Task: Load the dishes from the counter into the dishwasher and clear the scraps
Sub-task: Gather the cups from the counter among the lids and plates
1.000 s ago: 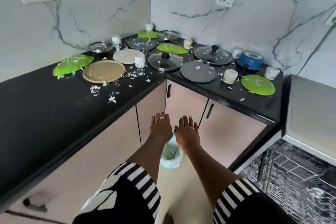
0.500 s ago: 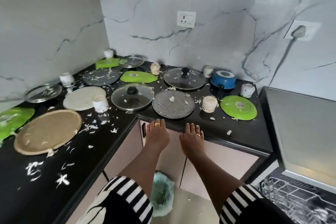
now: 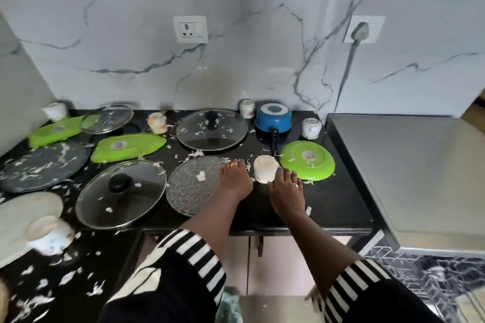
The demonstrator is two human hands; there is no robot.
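Cup (image 3: 265,169) stands between left hand (image 3: 234,183) and right hand (image 3: 287,193).

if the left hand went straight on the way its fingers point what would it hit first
Probably the near rim of the glass lid beside the blue pan, just past the left hand; the hand's height is unclear.

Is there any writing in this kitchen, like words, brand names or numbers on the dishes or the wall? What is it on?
No text can be read anywhere in this view.
On the round green plate: a pale patch at its centre, too blurred to read.
On the small cup: an orange print, too blurred to tell whether it holds letters.
On the wall socket: no readable marking.
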